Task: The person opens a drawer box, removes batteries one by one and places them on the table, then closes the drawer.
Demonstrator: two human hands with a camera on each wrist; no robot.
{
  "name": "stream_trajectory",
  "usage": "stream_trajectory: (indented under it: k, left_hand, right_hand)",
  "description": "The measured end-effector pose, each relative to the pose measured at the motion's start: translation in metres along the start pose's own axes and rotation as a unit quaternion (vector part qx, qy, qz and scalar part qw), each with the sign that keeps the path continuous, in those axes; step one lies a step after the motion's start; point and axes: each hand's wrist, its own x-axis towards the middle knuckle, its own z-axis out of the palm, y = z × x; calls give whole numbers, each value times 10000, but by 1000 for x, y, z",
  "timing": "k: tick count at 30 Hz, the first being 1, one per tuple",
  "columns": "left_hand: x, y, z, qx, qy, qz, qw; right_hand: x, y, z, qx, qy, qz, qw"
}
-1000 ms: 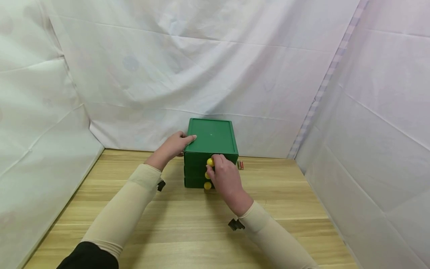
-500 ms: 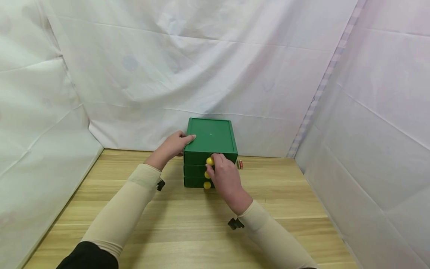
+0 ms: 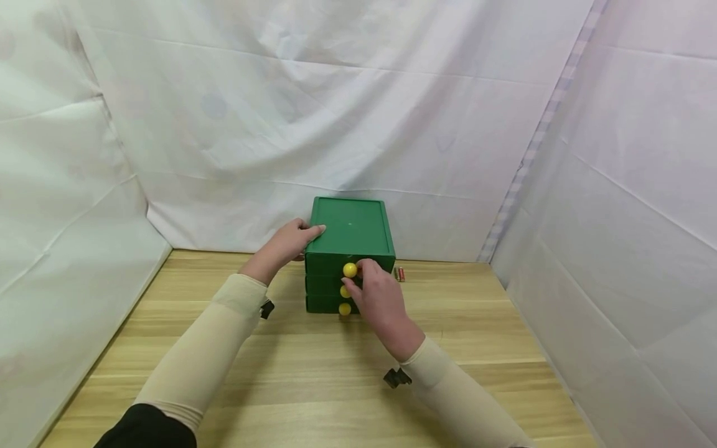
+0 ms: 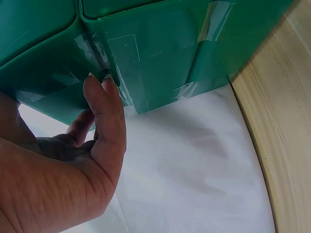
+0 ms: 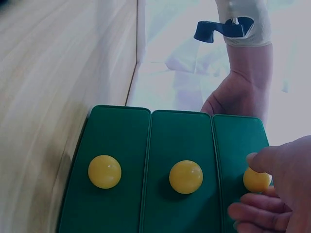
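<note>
A green three-drawer cabinet [image 3: 350, 227] stands on the table, its drawer fronts level in the right wrist view. Each front bears a round yellow knob: the top knob [image 3: 350, 270], the middle knob [image 5: 186, 177] and the bottom knob [image 5: 104, 172]. My left hand [image 3: 285, 241] holds the cabinet's left edge, thumb on the lid, fingertips against the taped side. My right hand [image 3: 383, 297] has its thumb and index finger around the top knob. In the right wrist view the thumb overlaps that knob, with the other fingers loosely bent below it.
Small red-and-green batteries [image 3: 400, 274] lie on the wooden table [image 3: 302, 379] just right of the cabinet. A white cloth [image 3: 241, 137] hangs close behind it, and more cloth walls stand on both sides.
My right hand has shifted slightly right, and its index fingertip has slid off the face of the top knob to its side, showing more of the knob. The left hand stays put.
</note>
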Motion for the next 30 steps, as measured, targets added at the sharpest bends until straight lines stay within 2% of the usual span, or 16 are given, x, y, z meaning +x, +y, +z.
stream_trajectory:
  k: [3,6,10,20,30]
  left_hand:
    - [0,0,0,-35,1,-9,10000]
    - [1,-1,0,-47,-13,-21,10000]
    - [2,-1,-1,-97,-45,-22,9999]
    - [1,-2,0,-147,-49,-24,9999]
    - [1,-3,0,-155,-35,-10,9999]
  right_hand:
    - [-5,-2,-3,-151,-327,335,9988]
    - [-11,-3,-3,-314,-906,683,9930]
    - [-17,-3,1,-417,-1381,893,9855]
    - [-18,-2,22,-951,-1414,787,9822]
    - [-13,-5,29,-1071,-1611,987,9761]
